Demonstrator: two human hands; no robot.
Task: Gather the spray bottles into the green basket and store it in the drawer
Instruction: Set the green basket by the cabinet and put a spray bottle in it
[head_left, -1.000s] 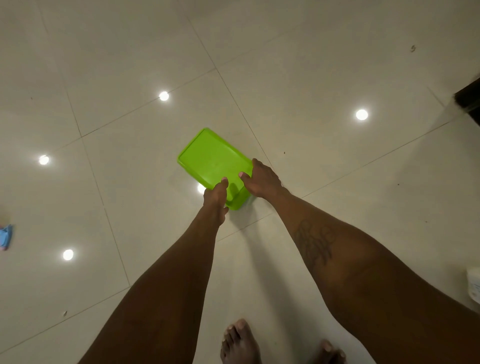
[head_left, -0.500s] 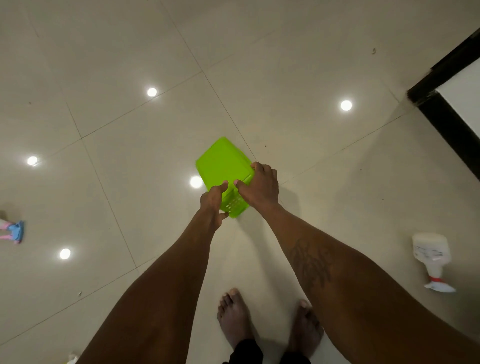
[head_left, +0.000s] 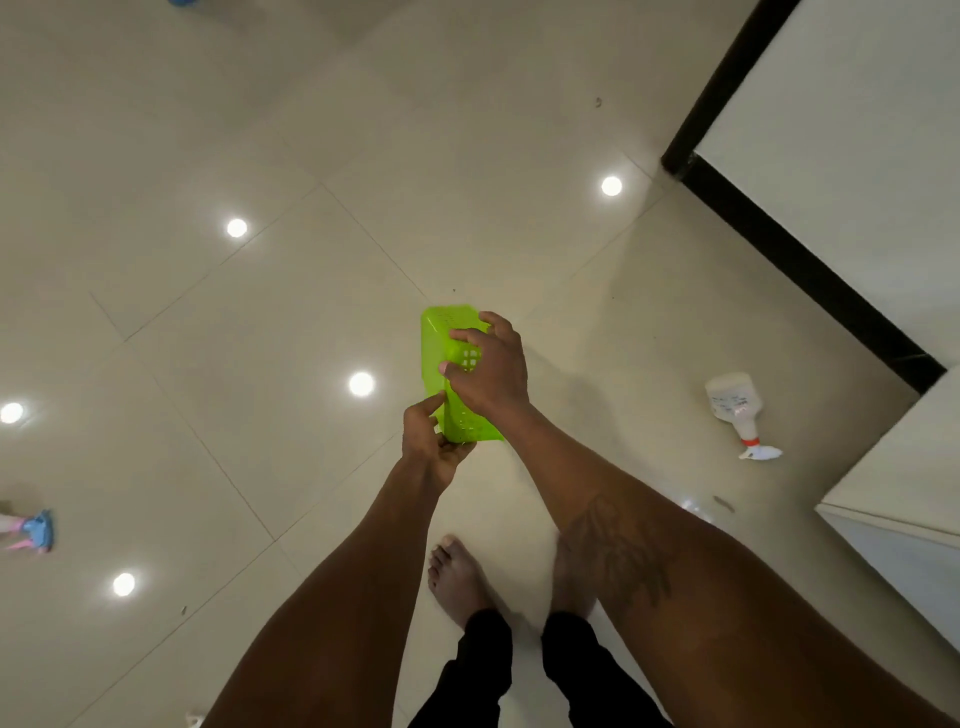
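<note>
I hold the bright green basket (head_left: 441, 364) in front of me above the floor, turned on its side so a perforated wall faces up. My left hand (head_left: 431, 447) grips its near end from below. My right hand (head_left: 488, 369) lies over the perforated side with fingers spread on it. A white spray bottle (head_left: 735, 410) with a red collar lies on the floor to the right. A spray bottle with a blue and pink head (head_left: 31, 530) lies at the left edge, mostly cut off.
The floor is glossy cream tile reflecting ceiling lights. A white wall with a black skirting (head_left: 810, 260) runs along the right. A white cabinet corner (head_left: 904, 504) juts in at lower right. My bare feet (head_left: 457, 577) stand below my arms.
The basket has been turned from bottom-up to on its side and lifted closer. My right hand moved onto its perforated wall. The view shifted, bringing the white bottle and cabinet in.
</note>
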